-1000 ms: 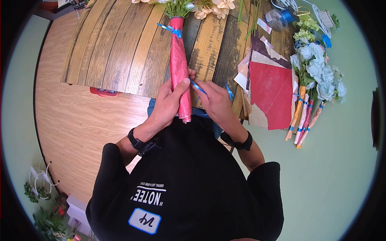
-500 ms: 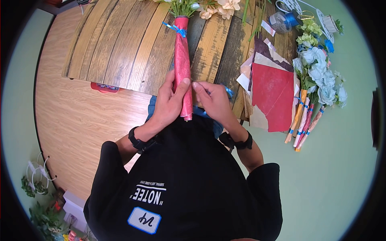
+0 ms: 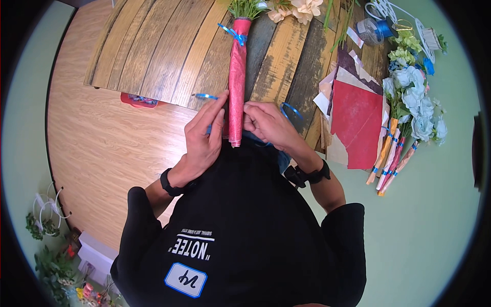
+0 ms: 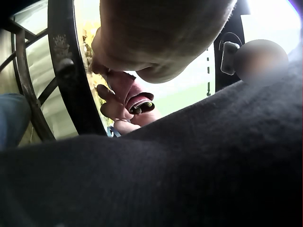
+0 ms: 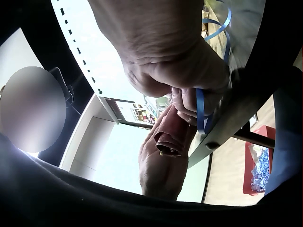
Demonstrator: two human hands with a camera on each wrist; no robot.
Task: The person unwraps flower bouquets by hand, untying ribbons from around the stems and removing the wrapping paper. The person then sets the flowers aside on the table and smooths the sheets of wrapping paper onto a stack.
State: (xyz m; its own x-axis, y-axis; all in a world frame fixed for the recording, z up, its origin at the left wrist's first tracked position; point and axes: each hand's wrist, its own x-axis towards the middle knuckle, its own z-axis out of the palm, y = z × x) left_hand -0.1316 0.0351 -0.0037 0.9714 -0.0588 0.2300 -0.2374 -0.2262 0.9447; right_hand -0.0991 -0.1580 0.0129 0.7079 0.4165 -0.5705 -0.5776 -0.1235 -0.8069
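Note:
A flower bundle's handle, wrapped in pink-red paper (image 3: 236, 87), lies upright in the head view between both hands, its lower end toward the body. Green stems (image 3: 243, 9) emerge from its top, below which a blue ribbon bow (image 3: 239, 38) is tied. My left hand (image 3: 204, 135) lies along the wrap's left side with fingers fairly straight, fingertips right at the paper. A loose end of blue ribbon (image 3: 206, 96) sticks out by those fingertips. On the other side my right hand (image 3: 273, 124), fingers curled, pinches the blue ribbon (image 5: 200, 111) close to the wrap.
Torn paper sheets, a red sheet (image 3: 358, 120) on top, lie at the table's right. Beyond them are pale blue flowers (image 3: 415, 105) with wrapped handles. A blue ribbon spool (image 3: 383, 29) stands at the back right, peach flowers (image 3: 307, 7) at the top. A red bin (image 3: 139, 100) sits below the table.
My left hand has let go of the wrap and moved to its left side, fingers straightened. A ribbon end now shows there. The right hand stays beside the wrap.

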